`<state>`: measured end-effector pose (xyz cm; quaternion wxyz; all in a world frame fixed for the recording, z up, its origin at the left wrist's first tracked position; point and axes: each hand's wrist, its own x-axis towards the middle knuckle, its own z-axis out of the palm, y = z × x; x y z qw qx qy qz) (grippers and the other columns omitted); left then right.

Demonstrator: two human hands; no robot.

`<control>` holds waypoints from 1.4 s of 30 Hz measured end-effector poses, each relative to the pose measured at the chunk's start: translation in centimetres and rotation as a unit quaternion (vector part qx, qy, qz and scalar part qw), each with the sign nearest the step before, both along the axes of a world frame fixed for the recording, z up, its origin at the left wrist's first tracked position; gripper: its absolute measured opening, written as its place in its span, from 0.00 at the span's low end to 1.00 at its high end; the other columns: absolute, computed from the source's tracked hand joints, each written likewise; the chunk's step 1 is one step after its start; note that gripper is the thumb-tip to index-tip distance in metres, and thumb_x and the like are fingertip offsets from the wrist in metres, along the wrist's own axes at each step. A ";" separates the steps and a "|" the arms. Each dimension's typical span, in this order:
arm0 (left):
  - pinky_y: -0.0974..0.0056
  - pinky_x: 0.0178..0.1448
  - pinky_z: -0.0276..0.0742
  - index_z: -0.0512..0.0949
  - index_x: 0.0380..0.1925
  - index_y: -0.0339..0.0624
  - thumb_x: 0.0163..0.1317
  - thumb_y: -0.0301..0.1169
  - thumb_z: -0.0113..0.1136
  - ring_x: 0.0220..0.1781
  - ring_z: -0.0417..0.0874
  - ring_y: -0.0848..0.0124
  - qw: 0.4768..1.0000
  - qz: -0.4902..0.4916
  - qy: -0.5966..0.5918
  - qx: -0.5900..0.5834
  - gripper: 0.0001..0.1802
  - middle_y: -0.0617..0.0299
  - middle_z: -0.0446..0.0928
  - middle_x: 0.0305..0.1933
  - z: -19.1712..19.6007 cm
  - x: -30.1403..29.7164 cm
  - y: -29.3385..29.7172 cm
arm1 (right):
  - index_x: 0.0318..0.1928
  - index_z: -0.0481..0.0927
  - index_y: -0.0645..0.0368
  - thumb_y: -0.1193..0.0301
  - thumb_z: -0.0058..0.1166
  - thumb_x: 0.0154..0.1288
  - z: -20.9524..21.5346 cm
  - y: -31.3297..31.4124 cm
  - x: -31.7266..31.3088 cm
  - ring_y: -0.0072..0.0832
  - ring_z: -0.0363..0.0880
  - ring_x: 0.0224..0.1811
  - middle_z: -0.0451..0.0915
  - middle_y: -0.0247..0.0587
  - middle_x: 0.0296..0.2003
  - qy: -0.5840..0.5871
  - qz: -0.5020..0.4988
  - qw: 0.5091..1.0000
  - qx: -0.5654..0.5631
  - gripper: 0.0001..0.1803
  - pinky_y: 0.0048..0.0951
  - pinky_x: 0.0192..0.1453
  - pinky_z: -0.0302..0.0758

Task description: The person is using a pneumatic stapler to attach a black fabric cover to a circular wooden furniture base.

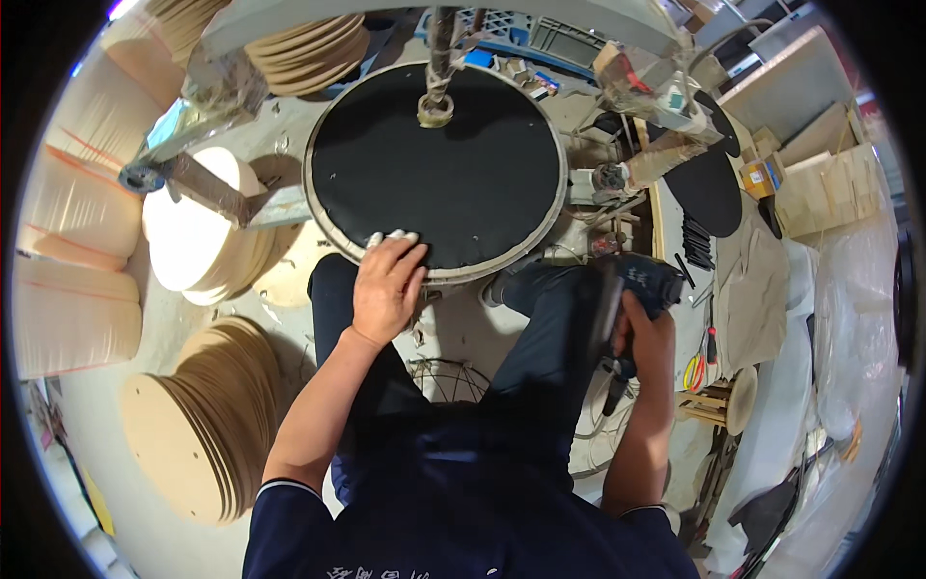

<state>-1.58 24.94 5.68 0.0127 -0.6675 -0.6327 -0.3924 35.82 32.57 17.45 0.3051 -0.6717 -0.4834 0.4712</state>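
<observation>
In front of me is a round disc covered in black fabric (444, 183), with a pale rim around it. A wrapped vertical rod (436, 109) comes down onto its far part. My left hand (386, 280) lies open on the disc's near left edge; white coverings show on some fingertips. My right hand (646, 338) is closed round the handle of a dark air staple gun (648, 282), held above my right thigh, to the right of the disc and apart from it. Part of the tool is hidden by my fingers.
Stacks of round wooden boards (183, 444) stand at the left, near wrapped bales (72, 241). A bench at the right carries black fabric rounds (704, 188), black strips (696, 243) and scissors (712, 343). Metal arms (217, 193) flank the disc.
</observation>
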 end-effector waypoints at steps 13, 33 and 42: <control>0.40 0.86 0.53 0.69 0.77 0.36 0.73 0.47 0.63 0.83 0.65 0.46 0.973 -0.009 0.200 -0.113 0.39 0.47 0.67 0.82 -1.4 -0.3 1.3 | 0.62 0.71 0.69 0.73 0.53 0.65 -13.7 -0.9 18.8 0.65 0.83 0.42 0.83 0.69 0.41 -0.340 -0.149 0.921 0.119 0.25 0.56 0.49 0.80; 0.40 0.85 0.56 0.70 0.78 0.44 0.69 0.43 0.69 0.84 0.64 0.51 0.968 0.015 0.185 -0.169 0.39 0.52 0.69 0.81 0.0 1.6 -2.6 | 0.70 0.74 0.63 0.61 0.61 0.76 -15.1 -0.9 15.9 0.58 0.77 0.65 0.79 0.59 0.62 -0.497 -0.134 0.820 0.249 0.29 0.54 0.69 0.73; 0.46 0.75 0.68 0.83 0.61 0.40 0.69 0.31 0.68 0.65 0.82 0.53 0.990 0.093 0.033 -0.097 0.21 0.51 0.84 0.58 2.2 -1.3 -4.3 | 0.61 0.82 0.64 0.69 0.60 0.78 -14.9 2.2 3.4 0.45 0.83 0.59 0.83 0.52 0.56 -0.160 -0.004 0.940 0.300 0.17 0.40 0.64 0.78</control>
